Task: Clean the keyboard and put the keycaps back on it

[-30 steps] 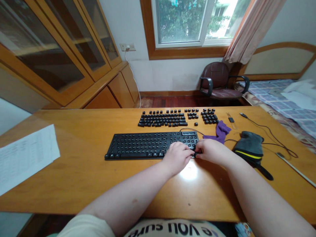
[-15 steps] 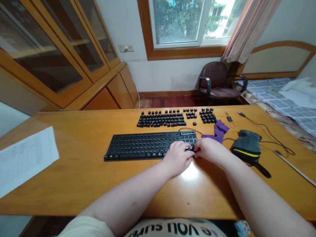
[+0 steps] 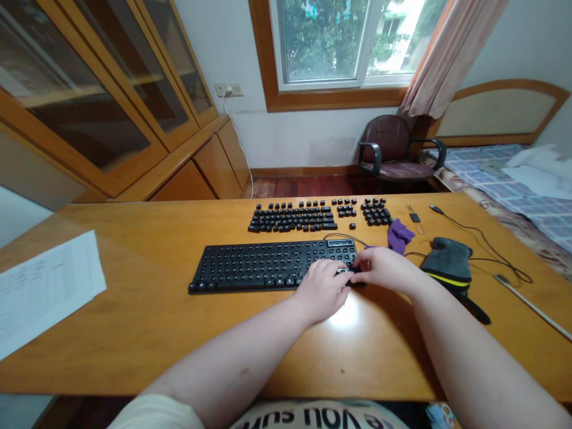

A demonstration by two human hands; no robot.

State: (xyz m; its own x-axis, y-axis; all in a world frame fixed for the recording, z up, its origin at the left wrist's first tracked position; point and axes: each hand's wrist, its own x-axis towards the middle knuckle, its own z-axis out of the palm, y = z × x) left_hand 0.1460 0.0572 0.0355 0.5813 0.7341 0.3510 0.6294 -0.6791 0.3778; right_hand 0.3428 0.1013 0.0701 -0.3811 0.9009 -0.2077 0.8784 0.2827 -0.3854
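A black keyboard [image 3: 254, 265] lies on the wooden desk, most of its key positions bare, with some keycaps along its front row. Over its right part rests my left hand [image 3: 322, 287], fingers bent onto the keyboard and thumb pointing right. My right hand [image 3: 379, 268] is at the keyboard's right end, its thumb and fingers curled close to my left fingertips. Whatever lies between the right fingertips is small, dark and partly hidden. Loose black keycaps [image 3: 292, 218] sit in rows behind the keyboard, with a separate number-pad group [image 3: 376, 213] to their right.
Right of the keyboard lie a purple cloth [image 3: 399, 236], a grey pouch with a yellow edge [image 3: 447, 262], a USB cable [image 3: 487, 229], a small dark tool with wire loops [image 3: 415, 217] and a white stick [image 3: 536, 308]. Paper sheets [image 3: 49, 286] lie at left.
My right hand has lifted slightly and its fingers have shifted, with a wider gap between thumb and forefinger. My left hand stays on the keyboard. The keycap rows look the same.
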